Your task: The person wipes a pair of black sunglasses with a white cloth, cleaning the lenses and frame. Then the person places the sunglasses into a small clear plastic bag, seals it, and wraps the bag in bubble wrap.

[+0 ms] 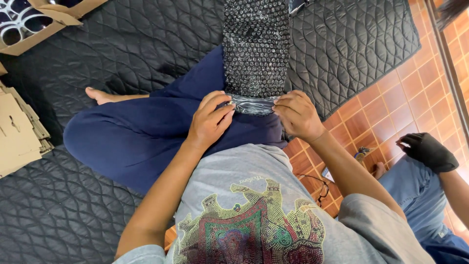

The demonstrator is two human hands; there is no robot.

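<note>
Currently: both hands grip a bubble-wrap strip [255, 49] end on the lap.
Left hand [209, 120] and right hand [296, 115] pinch its rolled end [253, 104] shut; flat cardboard stack [17, 129] left, open carton [29, 19] upper-left, quilted black mat [122, 44] beneath.

A black quilted mat [122, 44] with a wavy stitched pattern covers most of the orange tiled floor [391, 112], whose bare tiles show at the right. On the mat lie a long strip of clear bubble wrap [255, 44], a stack of flat brown cardboard sheets [17, 129] at the left edge, and an open brown cardboard box [46, 19] in the upper left corner.
</note>
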